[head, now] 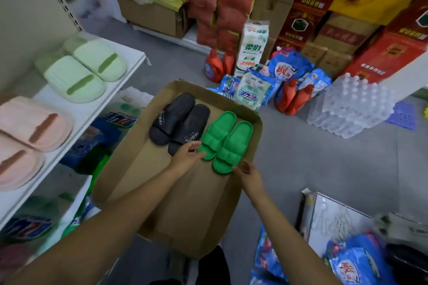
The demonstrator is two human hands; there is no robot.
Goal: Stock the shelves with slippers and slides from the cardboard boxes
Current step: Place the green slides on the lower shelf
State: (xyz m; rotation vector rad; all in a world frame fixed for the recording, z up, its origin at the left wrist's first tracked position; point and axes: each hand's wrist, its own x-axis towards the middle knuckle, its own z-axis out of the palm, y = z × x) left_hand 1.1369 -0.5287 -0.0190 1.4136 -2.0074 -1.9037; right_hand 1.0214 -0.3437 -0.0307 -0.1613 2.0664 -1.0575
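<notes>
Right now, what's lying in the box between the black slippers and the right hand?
The bright green slides lie there, side by side on the floor of the cardboard box, next to the black slippers. The right hand is at the heel of one; the head view shows it.

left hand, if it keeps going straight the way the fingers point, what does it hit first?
The left hand points right and slightly away, its fingertips already at the near end of the left slide of the green slides in the cardboard box. That slide comes first; whether the fingers already touch it is unclear.
</notes>
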